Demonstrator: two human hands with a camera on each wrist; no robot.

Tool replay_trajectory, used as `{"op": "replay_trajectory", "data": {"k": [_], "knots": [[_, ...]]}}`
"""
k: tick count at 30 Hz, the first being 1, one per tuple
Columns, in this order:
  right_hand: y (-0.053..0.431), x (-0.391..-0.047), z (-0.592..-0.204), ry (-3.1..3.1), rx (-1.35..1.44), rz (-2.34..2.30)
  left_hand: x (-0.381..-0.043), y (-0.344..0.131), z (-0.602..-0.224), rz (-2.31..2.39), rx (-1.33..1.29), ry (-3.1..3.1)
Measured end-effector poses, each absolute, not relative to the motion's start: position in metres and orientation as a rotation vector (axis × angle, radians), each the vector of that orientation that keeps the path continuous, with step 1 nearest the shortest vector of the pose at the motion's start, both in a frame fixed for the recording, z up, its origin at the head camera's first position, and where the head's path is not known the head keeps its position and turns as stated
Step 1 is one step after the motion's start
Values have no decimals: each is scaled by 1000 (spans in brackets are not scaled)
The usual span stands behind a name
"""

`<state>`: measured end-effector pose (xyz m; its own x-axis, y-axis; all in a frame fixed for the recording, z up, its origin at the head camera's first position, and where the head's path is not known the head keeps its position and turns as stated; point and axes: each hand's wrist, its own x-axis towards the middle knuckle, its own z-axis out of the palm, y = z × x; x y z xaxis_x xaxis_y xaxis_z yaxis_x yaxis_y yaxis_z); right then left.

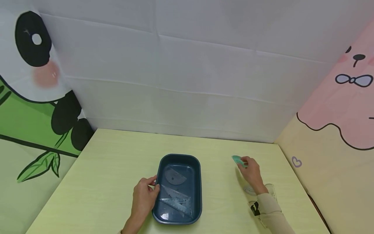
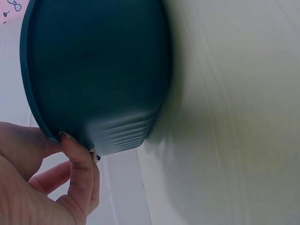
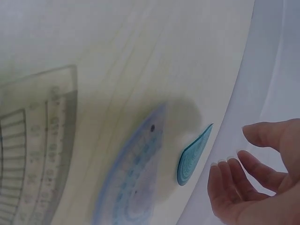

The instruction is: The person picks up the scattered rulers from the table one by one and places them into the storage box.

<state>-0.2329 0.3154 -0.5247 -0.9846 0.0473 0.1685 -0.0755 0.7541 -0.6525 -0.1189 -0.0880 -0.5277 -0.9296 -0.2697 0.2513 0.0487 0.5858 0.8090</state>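
My left hand (image 1: 144, 197) pinches the left rim of a dark blue plastic tray (image 1: 200, 182); the left wrist view shows its thumb and fingers on the rim of the tray (image 2: 98, 61). Inside the tray lie a clear protractor (image 1: 174, 177) and clear set squares (image 1: 184, 203). Over on the right, my right hand (image 1: 250, 172) reaches over a small green protractor (image 1: 238, 159). In the right wrist view, the fingers of the right hand (image 3: 255, 180) are loosely bent, apart from the green protractor (image 3: 194, 157), which lies on the table.
Below the right hand lies a clear protractor (image 1: 249, 190), bluish in the right wrist view. A clear piece with a printed scale (image 1: 271, 191) is partly hidden by the sleeve (image 1: 270, 208). A white cloth wall (image 1: 187, 107) stands behind the pale table (image 1: 117, 156).
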Motion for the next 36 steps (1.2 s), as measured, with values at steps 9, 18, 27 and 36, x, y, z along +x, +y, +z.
{"op": "replay_trajectory", "data": {"k": [9,18,27,36], "knots": [[323,-234,-526,-2821,-20,1046,-119,-88,-527,-1275,180,-2473],[325,-239,-527,-2870,-58,1035,-118,-87,-527,-1263,173,-2465],[329,-244,-528,-2913,-83,1004,-117,-88,-525,-1266,182,-2476],[333,-247,-528,-2959,-81,930,-116,-87,-523,-1272,199,-2480]]}}
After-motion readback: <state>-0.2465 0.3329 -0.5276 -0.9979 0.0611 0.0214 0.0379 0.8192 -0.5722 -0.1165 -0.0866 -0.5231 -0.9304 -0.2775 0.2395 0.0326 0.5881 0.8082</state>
